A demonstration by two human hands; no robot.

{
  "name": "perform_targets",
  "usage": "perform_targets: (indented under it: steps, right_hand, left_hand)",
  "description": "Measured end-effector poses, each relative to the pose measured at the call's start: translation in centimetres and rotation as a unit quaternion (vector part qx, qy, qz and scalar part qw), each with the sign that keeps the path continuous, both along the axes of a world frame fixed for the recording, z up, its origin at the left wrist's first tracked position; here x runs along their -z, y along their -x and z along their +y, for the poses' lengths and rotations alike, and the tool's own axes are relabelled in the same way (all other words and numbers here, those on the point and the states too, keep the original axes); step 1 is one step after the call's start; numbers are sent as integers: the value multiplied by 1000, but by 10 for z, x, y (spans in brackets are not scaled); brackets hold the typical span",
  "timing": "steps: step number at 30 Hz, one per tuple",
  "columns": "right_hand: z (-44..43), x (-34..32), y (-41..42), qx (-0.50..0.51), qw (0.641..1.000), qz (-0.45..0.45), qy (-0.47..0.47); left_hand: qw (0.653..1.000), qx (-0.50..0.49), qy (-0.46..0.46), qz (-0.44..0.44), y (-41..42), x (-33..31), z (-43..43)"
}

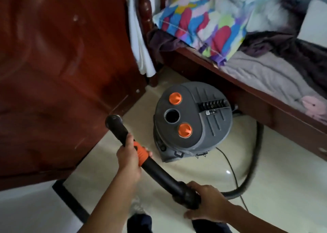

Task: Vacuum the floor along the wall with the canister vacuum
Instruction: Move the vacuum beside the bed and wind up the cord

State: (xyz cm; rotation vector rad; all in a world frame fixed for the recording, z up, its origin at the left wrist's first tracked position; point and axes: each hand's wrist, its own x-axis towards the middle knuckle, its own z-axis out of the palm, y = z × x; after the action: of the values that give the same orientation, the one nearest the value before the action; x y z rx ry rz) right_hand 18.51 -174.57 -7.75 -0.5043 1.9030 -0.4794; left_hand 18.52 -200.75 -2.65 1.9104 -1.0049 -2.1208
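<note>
A grey canister vacuum (192, 121) with two orange caps and an open round port on its lid stands on the cream tiled floor (276, 171) beside the bed. Its black hose (254, 162) curves from behind the canister round to the right and into a black handle tube (159, 172) with an orange collar. My left hand (128, 158) grips the tube at the orange collar. My right hand (207, 202) grips the thick cuff where hose meets tube. The tube's open end (114, 121) points up toward the wooden cabinet, with no nozzle on it.
A dark red wooden cabinet (58, 77) fills the left. A wooden bed frame (247, 89) with a colourful pillow and grey bedding runs along the right. A thin power cord (231, 171) lies on the floor. A white wall with black skirting (70, 201) is lower left.
</note>
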Motion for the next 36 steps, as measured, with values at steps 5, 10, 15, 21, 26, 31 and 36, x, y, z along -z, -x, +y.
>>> perform_targets:
  steps: [5,10,15,21,26,31,36]
  right_hand:
    - [-20,-1,-20,71,994,67,-56]
    - [-100,-15,-39,166,978,123,-30]
    - [-148,-30,-24,198,979,37,13]
    - [-102,-22,8,408,911,43,-44]
    - [-95,-6,24,661,750,17,8]
    - [-134,4,67,729,681,-21,64]
    - [-145,8,96,724,689,-42,7]
  left_hand:
    - [992,107,-18,69,36,-22,-31]
    - [977,192,8,89,30,-34,-32]
    - [965,241,63,78,37,-31,-73]
    - [921,353,154,63,68,-20,-90]
    - [852,469,225,67,98,-17,-82]
    - [803,540,246,64,136,-15,-70]
    - [786,563,248,57,167,-8,-59]
